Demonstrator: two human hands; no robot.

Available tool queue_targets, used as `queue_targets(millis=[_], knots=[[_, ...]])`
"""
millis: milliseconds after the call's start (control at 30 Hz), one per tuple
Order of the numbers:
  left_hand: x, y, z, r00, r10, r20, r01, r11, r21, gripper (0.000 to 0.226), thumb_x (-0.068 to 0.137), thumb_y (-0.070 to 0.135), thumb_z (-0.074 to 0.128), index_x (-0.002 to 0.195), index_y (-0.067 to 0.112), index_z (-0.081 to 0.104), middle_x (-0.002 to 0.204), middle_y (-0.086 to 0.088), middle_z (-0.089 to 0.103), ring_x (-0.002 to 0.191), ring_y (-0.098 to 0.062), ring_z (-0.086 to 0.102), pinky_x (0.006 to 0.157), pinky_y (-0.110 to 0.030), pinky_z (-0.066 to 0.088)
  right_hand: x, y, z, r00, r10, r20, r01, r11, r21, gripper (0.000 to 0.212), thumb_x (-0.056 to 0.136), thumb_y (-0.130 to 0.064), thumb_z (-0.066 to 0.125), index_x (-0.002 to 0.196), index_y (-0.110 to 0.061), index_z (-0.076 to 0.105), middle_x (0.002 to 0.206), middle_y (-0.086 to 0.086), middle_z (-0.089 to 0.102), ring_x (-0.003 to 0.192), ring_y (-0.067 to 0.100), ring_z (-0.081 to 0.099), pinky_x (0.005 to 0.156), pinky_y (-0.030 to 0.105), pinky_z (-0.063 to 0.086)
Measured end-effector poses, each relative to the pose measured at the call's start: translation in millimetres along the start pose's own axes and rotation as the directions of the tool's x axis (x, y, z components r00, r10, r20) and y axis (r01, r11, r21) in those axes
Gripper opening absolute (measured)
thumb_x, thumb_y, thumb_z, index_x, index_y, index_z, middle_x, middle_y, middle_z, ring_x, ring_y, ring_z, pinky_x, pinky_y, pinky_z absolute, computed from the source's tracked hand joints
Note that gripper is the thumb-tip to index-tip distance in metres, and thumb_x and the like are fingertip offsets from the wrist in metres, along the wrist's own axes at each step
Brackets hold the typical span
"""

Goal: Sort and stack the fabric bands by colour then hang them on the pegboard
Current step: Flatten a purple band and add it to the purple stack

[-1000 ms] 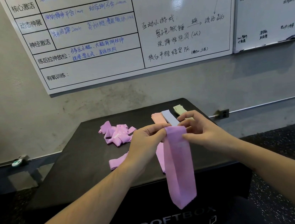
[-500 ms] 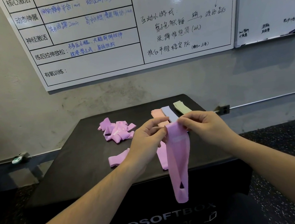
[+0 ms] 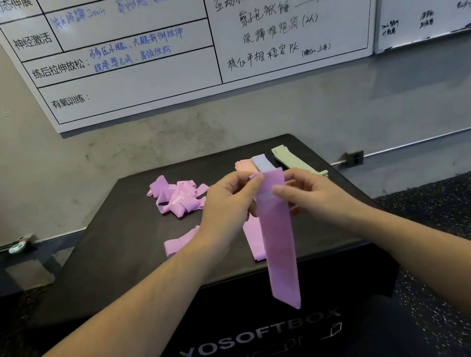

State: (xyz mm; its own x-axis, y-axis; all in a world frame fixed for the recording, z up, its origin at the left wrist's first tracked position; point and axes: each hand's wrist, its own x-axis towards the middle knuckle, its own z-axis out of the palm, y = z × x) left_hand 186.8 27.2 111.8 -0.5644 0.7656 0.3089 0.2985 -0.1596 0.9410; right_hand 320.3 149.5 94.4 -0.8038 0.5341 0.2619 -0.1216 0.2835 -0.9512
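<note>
At frame centre we pinch a pink band between our left hand and right hand, hanging flat. Peach, lilac and green stacks lie sorted behind; the tangled pink heap left of centre remains, and hanging hasn't begun.

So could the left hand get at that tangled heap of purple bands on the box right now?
Probably not straight away: the left hand is pinching the top of the hanging purple band together with the right hand. Once it lets go, the way looks free; the tangled heap lies uncovered just to its left.
</note>
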Motion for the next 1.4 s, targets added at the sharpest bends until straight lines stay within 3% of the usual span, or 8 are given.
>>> queue_targets(millis=[533, 667, 800, 900, 1033, 1133, 1267, 1400], knots=[[143.6, -31.6, -16.1, 0.941, -0.237, -0.241, 0.194, 0.962, -0.191, 0.010, 0.100, 0.024, 0.064, 0.091, 0.020, 0.065, 0.071, -0.001, 0.058, 0.040, -0.009, 0.041, 0.043, -0.022, 0.036, 12.2, 104.7, 9.3, 0.936, 0.347, 0.054, -0.348, 0.938, 0.007, 0.013, 0.095, -0.013, 0.066, 0.108, -0.016, 0.066, 0.108, 0.005, 0.074, 0.096, 0.014, 0.069, 0.089, 0.035, 0.054], [171.3, -52.5, -19.7, 0.915, -0.284, -0.288, 0.233, 0.952, -0.198, 0.011, 0.100, 0.026, 0.064, 0.090, 0.020, 0.064, 0.080, -0.003, 0.059, 0.043, -0.009, 0.046, 0.042, -0.020, 0.042, 10.6, 118.4, 9.0, 0.923, 0.384, -0.037, -0.382, 0.923, 0.056, 0.025, 0.097, -0.021, 0.065, 0.118, -0.029, 0.055, 0.096, 0.004, 0.077, 0.077, 0.011, 0.070, 0.066, 0.024, 0.052], [193.0, -81.2, -21.2, 0.889, -0.323, -0.324, 0.270, 0.942, -0.199, 0.014, 0.100, 0.025, 0.064, 0.087, 0.020, 0.063, 0.075, -0.002, 0.058, 0.045, -0.009, 0.048, 0.042, -0.019, 0.043, 11.4, 134.4, 5.5, 0.938, 0.315, -0.142, -0.298, 0.946, 0.129, 0.026, 0.092, -0.020, 0.073, 0.105, -0.037, 0.060, 0.082, 0.019, 0.073, 0.064, 0.023, 0.063, 0.061, 0.030, 0.054], [204.6, -104.0, -21.9, 0.874, -0.355, -0.332, 0.306, 0.933, -0.191, 0.014, 0.099, 0.023, 0.065, 0.086, 0.020, 0.064, 0.073, -0.003, 0.058, 0.046, -0.011, 0.049, 0.042, -0.019, 0.044, 12.2, 141.9, 3.0, 0.947, 0.271, -0.173, -0.255, 0.961, 0.110, 0.014, 0.087, -0.010, 0.077, 0.083, -0.024, 0.076, 0.081, 0.003, 0.075, 0.071, 0.016, 0.065, 0.065, 0.027, 0.059], [216.4, -127.2, -21.3, 0.862, -0.384, -0.332, 0.343, 0.923, -0.177, 0.015, 0.099, 0.022, 0.065, 0.084, 0.020, 0.064, 0.072, -0.003, 0.058, 0.049, -0.011, 0.052, 0.044, -0.020, 0.045, 12.4, 145.1, -8.8, 0.960, 0.275, 0.049, -0.278, 0.959, 0.058, 0.021, 0.090, -0.007, 0.073, 0.100, -0.024, 0.078, 0.097, 0.003, 0.078, 0.089, 0.013, 0.072, 0.084, 0.024, 0.058], [226.1, -140.7, -21.2, 0.855, -0.381, -0.352, 0.358, 0.924, -0.132, 0.014, 0.099, 0.022, 0.065, 0.085, 0.019, 0.065, 0.072, -0.002, 0.059, 0.051, -0.011, 0.054, 0.045, -0.020, 0.046, 15.4, 150.3, -15.6, 0.940, 0.267, 0.213, -0.229, 0.956, -0.186, 0.037, 0.092, -0.004, 0.067, 0.114, -0.034, 0.071, 0.112, -0.009, 0.073, 0.104, 0.006, 0.069, 0.095, 0.021, 0.053], [237.8, -160.4, -19.4, 0.862, -0.373, -0.342, 0.375, 0.925, -0.062, 0.008, 0.099, 0.021, 0.065, 0.094, 0.017, 0.070, 0.079, -0.004, 0.063, 0.054, -0.012, 0.058, 0.048, -0.020, 0.049, 26.3, 165.8, -9.1, 0.997, 0.028, 0.076, 0.007, 0.906, -0.423, 0.024, 0.087, -0.015, 0.075, 0.098, -0.036, 0.075, 0.096, -0.021, 0.069, 0.091, 0.002, 0.066, 0.080, 0.014, 0.048], [245.7, -178.7, -18.8, 0.877, -0.348, -0.332, 0.385, 0.922, 0.051, 0.015, 0.100, 0.023, 0.064, 0.110, 0.014, 0.072, 0.088, -0.006, 0.068, 0.057, -0.010, 0.061, 0.052, -0.022, 0.052, 40.2, 175.5, -3.4, 0.968, -0.172, 0.182, 0.248, 0.758, -0.603, 0.016, 0.085, -0.040, 0.068, 0.097, -0.033, 0.076, 0.109, -0.025, 0.049, 0.112, 0.001, 0.045, 0.091, 0.020, 0.039]])
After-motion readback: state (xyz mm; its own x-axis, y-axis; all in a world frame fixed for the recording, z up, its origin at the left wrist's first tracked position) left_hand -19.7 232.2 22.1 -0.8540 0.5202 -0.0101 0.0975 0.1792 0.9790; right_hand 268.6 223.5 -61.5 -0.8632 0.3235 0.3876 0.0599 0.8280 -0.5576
